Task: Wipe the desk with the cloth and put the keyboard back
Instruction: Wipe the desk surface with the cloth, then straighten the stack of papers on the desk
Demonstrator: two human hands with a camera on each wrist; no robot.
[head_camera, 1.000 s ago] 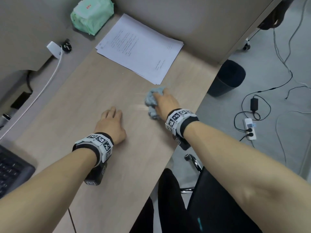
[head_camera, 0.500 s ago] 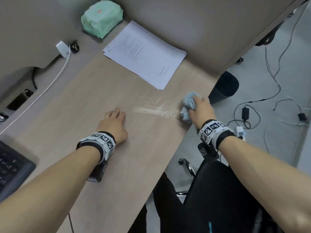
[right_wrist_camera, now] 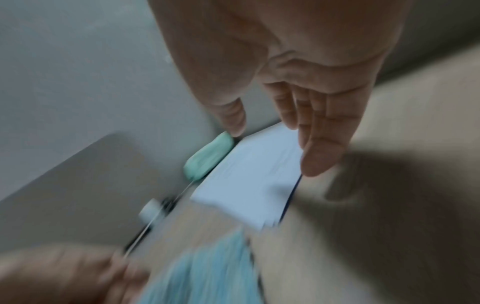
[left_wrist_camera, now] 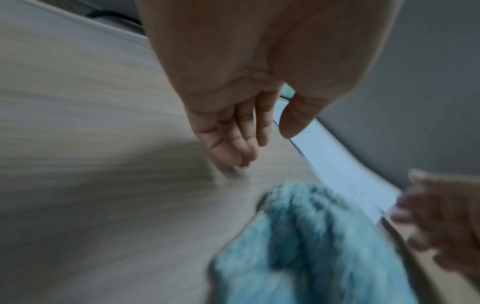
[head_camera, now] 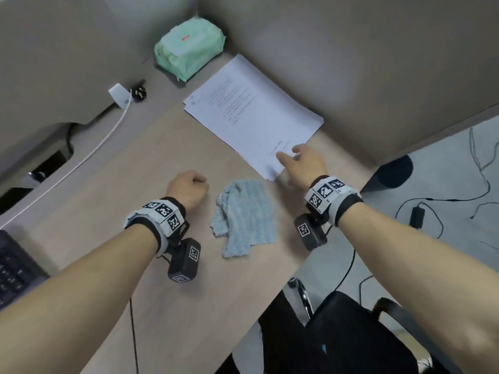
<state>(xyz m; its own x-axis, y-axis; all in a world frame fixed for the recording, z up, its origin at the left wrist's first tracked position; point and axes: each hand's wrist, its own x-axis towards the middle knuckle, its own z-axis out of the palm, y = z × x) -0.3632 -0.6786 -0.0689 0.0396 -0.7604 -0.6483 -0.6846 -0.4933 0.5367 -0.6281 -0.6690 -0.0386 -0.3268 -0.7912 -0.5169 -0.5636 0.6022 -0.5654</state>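
Note:
The light blue cloth (head_camera: 245, 217) lies loose and crumpled on the wooden desk (head_camera: 121, 171), between my two hands; neither hand touches it. My left hand (head_camera: 198, 182) rests just left of the cloth, its fingers loosely bent with the tips on the desk (left_wrist_camera: 78, 185), holding nothing. My right hand (head_camera: 289, 155) hovers with straight fingers over the near corner of the white paper stack (head_camera: 251, 112), empty. In the wrist views the cloth (left_wrist_camera: 298, 236) (right_wrist_camera: 207, 273) is blurred. One corner of the black keyboard (head_camera: 13, 268) shows at the far left edge.
A green tissue pack (head_camera: 189, 47) sits in the back corner beside the papers. A white charger (head_camera: 118, 94) with its cable runs along the back left. Grey partitions wall the desk. A black bin (head_camera: 394, 171), floor cables and a black chair (head_camera: 351, 333) are on the right.
My right hand has let go of the cloth, which now lies spread between the hands, and has moved up to the paper's corner. The left hand's fingers have curled in.

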